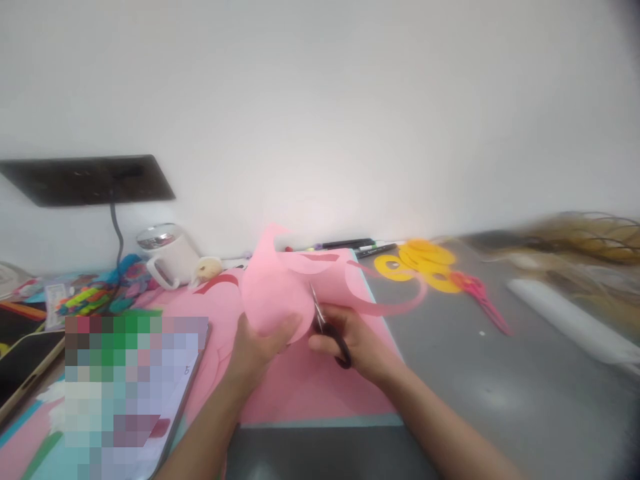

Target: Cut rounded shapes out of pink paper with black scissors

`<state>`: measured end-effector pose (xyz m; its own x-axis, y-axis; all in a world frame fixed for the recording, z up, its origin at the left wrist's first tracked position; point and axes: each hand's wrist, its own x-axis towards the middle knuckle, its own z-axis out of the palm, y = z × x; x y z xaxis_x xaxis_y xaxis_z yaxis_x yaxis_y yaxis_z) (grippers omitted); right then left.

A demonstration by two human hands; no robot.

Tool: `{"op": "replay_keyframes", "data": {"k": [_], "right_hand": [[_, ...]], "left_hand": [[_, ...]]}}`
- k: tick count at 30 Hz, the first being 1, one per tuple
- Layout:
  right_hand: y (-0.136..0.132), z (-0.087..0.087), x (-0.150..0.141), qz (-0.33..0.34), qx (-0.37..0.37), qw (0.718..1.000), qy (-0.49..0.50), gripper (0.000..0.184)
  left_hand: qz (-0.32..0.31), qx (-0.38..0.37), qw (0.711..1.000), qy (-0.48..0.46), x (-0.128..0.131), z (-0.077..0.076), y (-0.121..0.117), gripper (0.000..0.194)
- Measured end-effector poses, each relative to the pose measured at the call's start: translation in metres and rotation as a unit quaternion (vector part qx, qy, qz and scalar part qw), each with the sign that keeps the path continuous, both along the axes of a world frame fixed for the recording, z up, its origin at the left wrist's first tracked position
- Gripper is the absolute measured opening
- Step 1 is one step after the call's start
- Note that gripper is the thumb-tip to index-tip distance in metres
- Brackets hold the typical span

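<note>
Pinched in my left hand (263,353) is a pink paper piece (273,293) with a rounded body and a narrow tip pointing up. My right hand (350,340) grips black-handled scissors (341,345), whose blades lie at the right edge of that paper. A thin curved pink strip (400,308) trails off to the right from beside the blades; where it joins is hard to make out. Beneath both hands lies a large pink sheet (320,393) with a light blue border. More pink cut-outs (215,313) lie to the left of the paper.
A tablet (175,393), its screen blurred out, lies at left. Behind it stand a white mug (173,257) and colourful yarn (90,293). Yellow paper circles (425,257) and pink scissors (480,300) lie right, near markers (375,250) along the wall. A white roll (565,320) is farther right.
</note>
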<state>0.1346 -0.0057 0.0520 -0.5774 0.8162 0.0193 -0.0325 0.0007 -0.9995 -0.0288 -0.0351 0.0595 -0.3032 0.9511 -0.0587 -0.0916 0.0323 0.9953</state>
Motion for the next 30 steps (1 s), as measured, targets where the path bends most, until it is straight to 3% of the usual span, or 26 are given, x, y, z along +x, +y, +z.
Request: {"op": "replay_keyframes", "data": {"k": [16,30], "right_hand": [[0.0007,-0.0019,0.0003,0.008,-0.022,1.0,-0.001,0.035],[-0.0012,-0.0053,-0.0004,-0.008,-0.036,0.999,0.008,0.016]], "left_hand": [[-0.015,0.021,1.0,0.01,-0.0011,0.0043,-0.0009,0.036],[-0.024,-0.006,1.0,0.005,-0.0044,0.0018,0.0008,0.032]]}}
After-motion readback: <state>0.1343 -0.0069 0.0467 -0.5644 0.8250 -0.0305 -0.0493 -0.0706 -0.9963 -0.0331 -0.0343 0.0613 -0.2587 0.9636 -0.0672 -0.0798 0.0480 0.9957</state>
